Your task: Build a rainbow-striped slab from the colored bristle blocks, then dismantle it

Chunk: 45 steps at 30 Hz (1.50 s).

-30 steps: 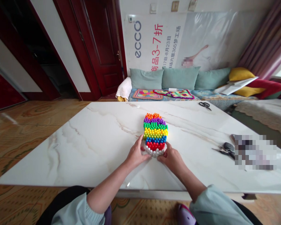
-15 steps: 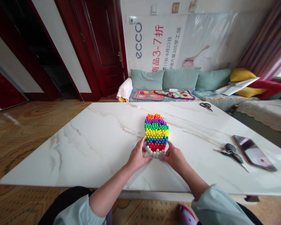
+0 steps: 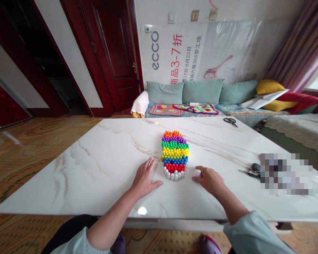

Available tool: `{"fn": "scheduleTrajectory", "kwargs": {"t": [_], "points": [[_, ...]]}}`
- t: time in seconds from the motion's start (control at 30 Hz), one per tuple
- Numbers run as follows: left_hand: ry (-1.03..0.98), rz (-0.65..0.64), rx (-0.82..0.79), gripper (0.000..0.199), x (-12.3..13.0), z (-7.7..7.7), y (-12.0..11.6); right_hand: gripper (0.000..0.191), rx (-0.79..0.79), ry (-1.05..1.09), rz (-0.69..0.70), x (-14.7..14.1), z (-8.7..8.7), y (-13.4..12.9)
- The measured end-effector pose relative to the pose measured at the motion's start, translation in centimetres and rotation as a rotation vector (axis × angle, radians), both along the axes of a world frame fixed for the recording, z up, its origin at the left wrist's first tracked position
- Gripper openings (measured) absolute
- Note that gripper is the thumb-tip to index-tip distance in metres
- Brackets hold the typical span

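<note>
A beaded piece [image 3: 175, 154] with bands of orange, purple, green, yellow, blue, red and white beads lies near the middle of the marble-patterned table [image 3: 95, 176]. To its left is my left hand [image 3: 145, 178], fingers spread and thumb pointing toward the white end, with a gap between hand and beads. My right hand [image 3: 208, 179] is on the other side, apart from the beads, its index finger and thumb parted and nothing between them.
On the right of the table lie scissors [image 3: 251, 171], partly covered by a blurred patch. Another black pair of scissors [image 3: 230, 121] rests by the far edge. Beyond the table stands a sofa with green cushions [image 3: 202, 91] and crocheted mats [image 3: 166, 109].
Both hands have let go of the beaded piece and moved outward, the left hand to the left and the right hand to the right. The piece stays on the table.
</note>
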<state>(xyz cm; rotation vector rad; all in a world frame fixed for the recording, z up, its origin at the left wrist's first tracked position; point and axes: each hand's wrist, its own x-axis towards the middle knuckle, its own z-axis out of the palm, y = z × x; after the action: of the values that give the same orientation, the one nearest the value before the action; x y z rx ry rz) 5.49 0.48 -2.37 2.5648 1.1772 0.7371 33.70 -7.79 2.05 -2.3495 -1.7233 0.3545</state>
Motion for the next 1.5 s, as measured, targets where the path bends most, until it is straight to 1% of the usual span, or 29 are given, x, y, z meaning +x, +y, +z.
{"fn": "scheduleTrajectory", "kwargs": {"t": [0.07, 0.17, 0.23, 0.3, 0.37, 0.47, 0.5, 0.57, 0.6, 0.63, 0.7, 0.77, 0.83, 0.9, 0.97, 1.03, 1.1, 1.17, 1.3, 1.43, 1.5], "points": [[0.097, 0.004, 0.016, 0.078, -0.1, -0.3, 0.0, 0.04, 0.021, -0.057, -0.005, -0.3, -0.6, -0.1], [0.17, -0.007, 0.06, 0.07, 0.1, -0.9, -0.3, 0.036, 0.125, -0.132, -0.008, -1.3, -1.9, -0.2], [0.193, 0.006, 0.084, 0.069, 0.3, -1.2, -0.3, 0.032, 0.215, -0.169, -0.011, -1.9, -2.7, -0.4], [0.226, 0.022, 0.086, 0.07, 0.4, -1.3, -0.4, 0.034, 0.27, -0.21, -0.037, -2.4, -3.4, -0.5], [0.263, 0.034, 0.071, 0.072, 0.5, -1.3, -0.4, 0.037, 0.276, -0.235, -0.076, -2.7, -4.0, -0.5], [0.272, 0.039, 0.028, 0.075, 0.6, -1.0, -0.4, 0.039, 0.287, -0.23, -0.09, -2.8, -4.7, -0.2], [0.251, 0.036, 0.007, 0.075, 0.6, -1.0, -0.5, 0.038, 0.301, -0.207, -0.089, -2.7, -4.9, -0.1], [0.155, 0.012, -0.052, 0.073, 0.5, -1.0, -0.5, 0.036, 0.36, -0.096, -0.095, -2.5, -5.1, 0.0], [0.071, -0.006, -0.1, 0.07, 0.6, -1.0, -0.4, 0.035, 0.398, -0.026, -0.101, -2.4, -5.2, 0.0], [-0.061, -0.007, -0.171, 0.067, 0.6, -1.1, -0.3, 0.035, 0.437, 0.04, -0.108, -2.3, -5.2, 0.1], [-0.397, 0.057, -0.342, 0.063, 1.2, -1.3, 0.4, 0.038, 0.507, 0.129, -0.129, -2.4, -5.1, 0.2], [-0.683, 0.17, -0.47, 0.063, 2.2, -1.5, 1.4, 0.048, 0.56, 0.158, -0.159, -2.8, -5.1, 0.5], [-0.823, 0.246, -0.513, 0.064, 3.8, -1.5, 2.5, 0.06, 0.66, 0.292, -0.232, -3.6, -5.1, 1.4], [-0.877, 0.258, -0.523, 0.064, 5.6, -1.5, 3.2, 0.071, 0.759, 0.526, -0.328, -4.4, -5.3, 2.5], [-0.93, 0.251, -0.543, 0.066, 7.3, -1.5, 3.1, 0.082, 0.798, 0.724, -0.385, -5.2, -5.3, 3.7], [-0.974, 0.216, -0.555, 0.068, 8.8, -1.5, 2.4, 0.087, 0.782, 0.792, -0.381, -5.7, -5.3, 4.7], [-0.978, 0.165, -0.528, 0.067, 9.7, -1.4, 1.4, 0.086, 0.77, 0.807, -0.35, -6.0, -5.2, 5.4], [-0.929, 0.142, -0.478, 0.064, 10.1, -1.2, 0.6, 0.082, 0.767, 0.797, -0.303, -6.3, -5.1, 5.7], [-0.852, 0.183, -0.439, 0.063, 10.3, -0.8, 0.0, 0.076, 0.782, 0.725, -0.289, -7.1, -5.2, 5.9], [-0.837, 0.164, -0.414, 0.063, 10.2, -0.8, -0.2, 0.076, 0.779, 0.695, -0.242, -7.4, -5.3, 5.6], [-0.905, 0.19, -0.424, 0.062, 9.7, -0.9, -0.4, 0.078, 0.82, 0.712, -0.304, -7.1, -5.3, 4.9]]}}
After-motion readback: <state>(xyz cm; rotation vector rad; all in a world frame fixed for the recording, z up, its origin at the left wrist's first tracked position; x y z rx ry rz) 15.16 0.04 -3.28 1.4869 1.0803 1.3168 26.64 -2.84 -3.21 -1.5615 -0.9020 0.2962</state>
